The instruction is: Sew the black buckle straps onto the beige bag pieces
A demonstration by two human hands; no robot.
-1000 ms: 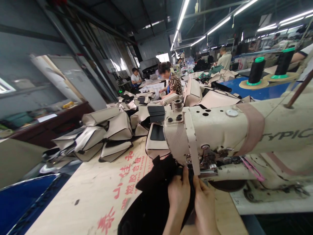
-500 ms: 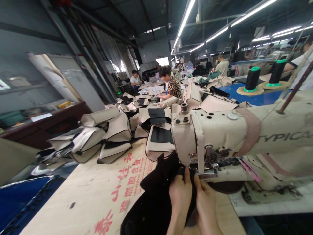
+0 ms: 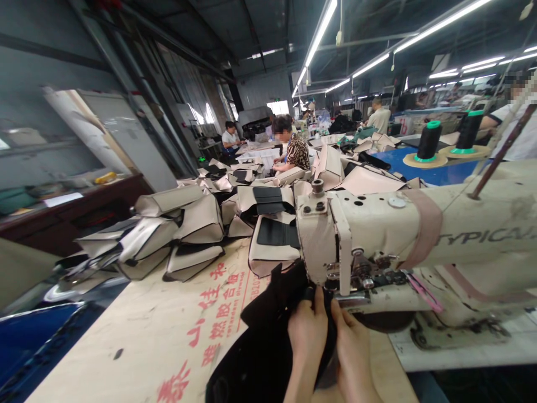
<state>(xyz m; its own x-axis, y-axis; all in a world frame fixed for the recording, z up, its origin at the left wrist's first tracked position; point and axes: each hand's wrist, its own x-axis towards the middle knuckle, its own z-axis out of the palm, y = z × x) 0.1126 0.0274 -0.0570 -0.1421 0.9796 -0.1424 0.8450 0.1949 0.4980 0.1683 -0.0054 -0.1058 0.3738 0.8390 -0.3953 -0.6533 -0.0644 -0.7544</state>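
Observation:
A piece of black fabric (image 3: 255,358) lies over the front of the plywood table and runs up to the needle area of a cream sewing machine (image 3: 377,224). My left hand (image 3: 308,327) is closed on the fabric, its fingertips just left of the presser foot. Close beside it on the right, my right hand (image 3: 352,347) pinches the fabric's edge below the machine head. The needle tip and the fabric under it are hidden.
Beige bag pieces with black edging (image 3: 201,218) are piled behind the plywood table (image 3: 168,319). Black thread spools (image 3: 428,141) stand at the back right. A blue container (image 3: 33,341) is at lower left. Several people (image 3: 296,148) sit or stand farther back.
The view has shifted slightly. Both hands keep hold of the black fabric by the machine, with hardly any movement.

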